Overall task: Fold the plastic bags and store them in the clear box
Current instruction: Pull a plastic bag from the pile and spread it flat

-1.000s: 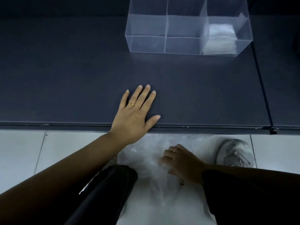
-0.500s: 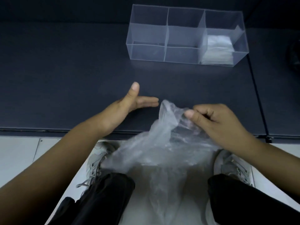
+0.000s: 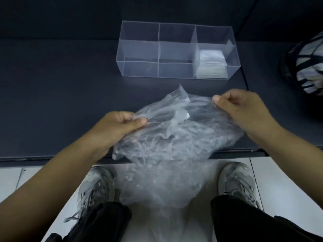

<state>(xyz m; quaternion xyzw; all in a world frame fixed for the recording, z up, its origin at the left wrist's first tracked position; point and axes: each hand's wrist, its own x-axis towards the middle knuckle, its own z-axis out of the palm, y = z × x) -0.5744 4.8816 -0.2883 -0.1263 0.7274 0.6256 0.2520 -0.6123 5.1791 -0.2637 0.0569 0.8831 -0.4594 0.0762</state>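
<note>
A crumpled clear plastic bag [image 3: 176, 133] hangs between my two hands over the front edge of the dark surface. My left hand [image 3: 120, 125] pinches its left edge. My right hand [image 3: 239, 109] pinches its upper right edge. Beyond it stands the clear box [image 3: 139, 69], split into three compartments. Folded bags [image 3: 211, 64] lie stacked in the right compartment; the left and middle ones hold nothing. A pile of more clear bags [image 3: 157, 187] lies on the floor between my feet.
The dark surface [image 3: 61, 102] ends in a front edge above white floor tiles [image 3: 283, 173]. A black-and-white mesh bundle [image 3: 305, 67] sits at the far right. My grey shoes [image 3: 237, 180] and dark trouser legs [image 3: 253, 219] are below the edge.
My right hand lifted a bag from the floor pile up over the surface. My left hand left the surface and took hold of the bag's left edge.
</note>
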